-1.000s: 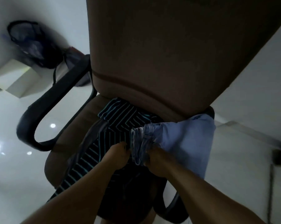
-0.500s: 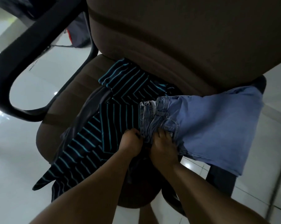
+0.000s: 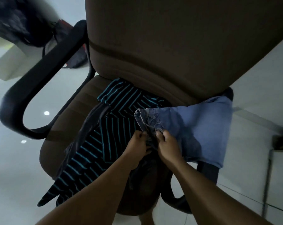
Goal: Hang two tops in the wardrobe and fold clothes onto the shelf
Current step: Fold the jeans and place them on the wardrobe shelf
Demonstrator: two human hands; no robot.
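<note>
A pair of light blue jeans point(image 3: 200, 127) lies draped over the right side of a brown office chair point(image 3: 161, 46). Both my hands hold its waistband: my left hand point(image 3: 137, 145) pinches the left part, and my right hand point(image 3: 167, 146) grips the part just beside it. Under and to the left of the jeans lies a black top with teal stripes point(image 3: 105, 143), spread over the seat and hanging off its front. A dark grey garment point(image 3: 88, 124) runs along the striped top's left edge.
The chair's black left armrest point(image 3: 31, 88) curves out to the left, and the right armrest point(image 3: 209, 172) sits under the jeans. Dark bags point(image 3: 23, 25) lie on the glossy white floor point(image 3: 15, 168) at the upper left. A dark object point(image 3: 282, 142) rests on a white ledge at the right.
The jeans' waistband has been bunched and lifted a little between my two hands. My view has pulled back from the chair, showing more of the left armrest and the bags.
</note>
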